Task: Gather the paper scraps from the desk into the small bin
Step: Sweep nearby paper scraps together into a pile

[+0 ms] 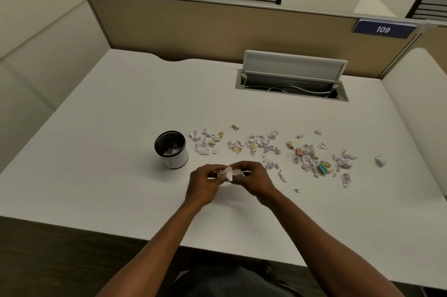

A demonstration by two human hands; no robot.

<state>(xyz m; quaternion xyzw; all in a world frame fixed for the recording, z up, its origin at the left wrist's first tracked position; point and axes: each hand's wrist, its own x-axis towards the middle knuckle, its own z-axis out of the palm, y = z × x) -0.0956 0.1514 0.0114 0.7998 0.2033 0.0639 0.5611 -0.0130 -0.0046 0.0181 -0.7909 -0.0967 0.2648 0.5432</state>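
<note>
Desk front edge: bare white top between it and the hands.
Left hand, right hand: fingers curled, both pinching one crumpled wad just above the desk.
Small bin: left of hands, scraps inside.
Paper scraps: strewn right of bin.
Partition tag: "109".

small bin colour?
The small bin is white outside with a black rim and dark inside, seen in the head view.
</note>
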